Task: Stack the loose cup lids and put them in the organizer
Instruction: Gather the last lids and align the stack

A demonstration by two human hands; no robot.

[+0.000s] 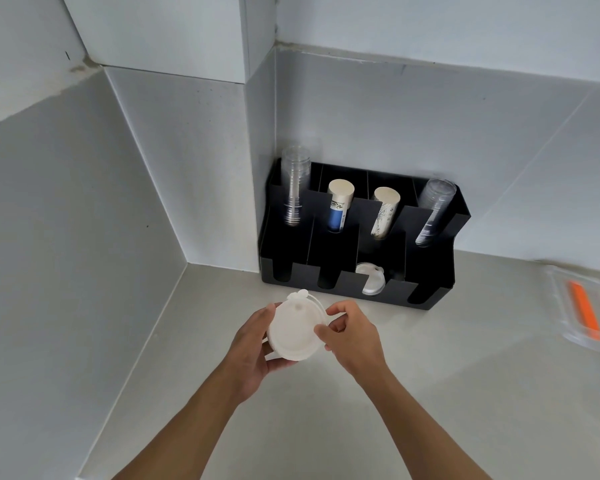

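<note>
A stack of white cup lids [293,332] is held above the counter, just in front of the black organizer [437,271]. My left hand [253,351] grips the stack from the left and below. My right hand [352,337] pinches its right rim with thumb and fingertips. One lid at the top of the stack sticks out askew, toward the organizer. More white lids [371,278] lie in the organizer's third front slot; the other front slots look dark and I cannot see into them.
The organizer's back slots hold clear plastic cups [293,185], a blue-printed paper cup stack [338,207], a white paper cup stack [385,211] and more clear cups [433,209]. A clear tray [561,289] with an orange item [584,313] lies at the right. Walls close in the corner.
</note>
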